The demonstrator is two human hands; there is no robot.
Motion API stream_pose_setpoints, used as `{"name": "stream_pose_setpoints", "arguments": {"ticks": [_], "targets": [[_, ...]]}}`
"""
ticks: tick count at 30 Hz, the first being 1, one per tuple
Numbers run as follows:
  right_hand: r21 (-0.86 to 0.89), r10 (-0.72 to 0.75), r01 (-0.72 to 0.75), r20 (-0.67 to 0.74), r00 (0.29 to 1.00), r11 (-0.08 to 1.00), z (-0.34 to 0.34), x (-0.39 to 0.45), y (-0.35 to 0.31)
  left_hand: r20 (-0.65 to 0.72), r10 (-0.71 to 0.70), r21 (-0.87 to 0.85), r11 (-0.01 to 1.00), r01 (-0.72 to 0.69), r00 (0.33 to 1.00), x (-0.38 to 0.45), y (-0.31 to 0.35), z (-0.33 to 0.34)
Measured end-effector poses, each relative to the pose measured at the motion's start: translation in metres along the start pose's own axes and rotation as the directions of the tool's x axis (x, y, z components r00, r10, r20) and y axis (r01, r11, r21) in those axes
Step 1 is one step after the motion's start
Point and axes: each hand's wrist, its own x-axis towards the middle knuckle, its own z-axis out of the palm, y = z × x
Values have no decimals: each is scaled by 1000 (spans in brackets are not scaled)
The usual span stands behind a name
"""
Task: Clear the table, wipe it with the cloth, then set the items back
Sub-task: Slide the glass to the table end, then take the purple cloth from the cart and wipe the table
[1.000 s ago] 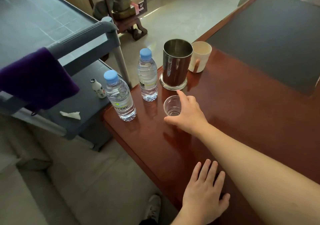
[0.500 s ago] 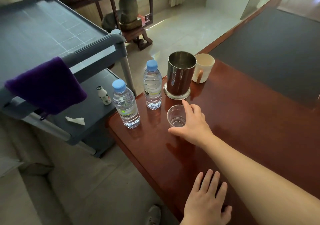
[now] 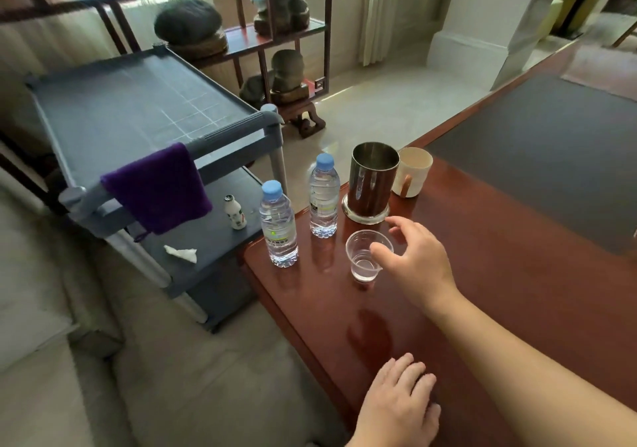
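Glossy red-brown wooden table point(image 3: 482, 291), a dark inset panel point(image 3: 537, 157) farther along it. Pale tile floor point(image 3: 379, 102) beyond; carved display shelf point(image 3: 275, 50) with stones by the window.

Near the table's left edge stood two water bottles point(image 3: 277, 229), a steel canister point(image 3: 372, 179), a cream mug point(image 3: 412, 171) and a clear plastic cup point(image 3: 365, 257).

Right hand point(image 3: 418, 260) hovered at the cup, fingers spread wide, thumb at the rim, no firm grasp visible. Left hand point(image 3: 396, 408) lay flat, fingers loosely apart, at the near edge.

Grey cart point(image 3: 138, 119) just beside the table corner, purple cloth point(image 3: 158, 188) draped over its rail. Open tabletop to the right.
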Motion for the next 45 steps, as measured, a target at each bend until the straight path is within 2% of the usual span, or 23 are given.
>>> {"name": "stream_pose_setpoints", "arguments": {"ticks": [4, 8, 9, 11, 13, 15, 17, 20, 27, 35, 39, 45], "targets": [[153, -16, 21, -33, 999, 988, 2, -7, -39, -229, -147, -102, 987, 127, 962, -20, -23, -36], [252, -111, 101, 24, 994, 963, 18, -13, -88, -316, -359, -163, 932, 323, 878, -48, -58, -81], [278, -141, 123, 47, 989, 953, 23, -14, -101, -330, -453, -222, 890, 399, 828, -55, -68, -94], [307, -199, 157, 110, 974, 939, 37, -15, -126, -311, -656, -364, 750, 552, 687, -65, -89, -119], [316, -227, 166, 166, 960, 934, 52, -12, -149, -314, -784, -476, 618, 625, 535, -71, -113, -147], [331, -225, 147, 211, 951, 932, 70, -8, -170, -339, -855, -562, 518, 645, 392, -75, -139, -177], [360, -204, 99, 266, 942, 928, 88, -4, -187, -326, -904, -629, 426, 650, 277, -77, -165, -206], [376, -186, 52, 328, 926, 925, 116, 7, -206, -297, -939, -700, 337, 630, 173, -78, -202, -240], [306, -89, -37, 387, 918, 951, 177, 54, -229, -221, -964, -814, 265, 517, 147, -53, -280, -294], [243, 71, -176, 385, 920, 954, 240, 112, -237, -75, -982, -882, 147, 447, 175, -6, -344, -302], [242, 158, -274, 408, 899, 931, 258, 128, -239, -123, -980, -887, 179, 426, 155, 0, -359, -292], [277, 141, -295, 465, 874, 914, 270, 137, -240, -242, -954, -869, 293, 398, 175, 3, -361, -287]]}}
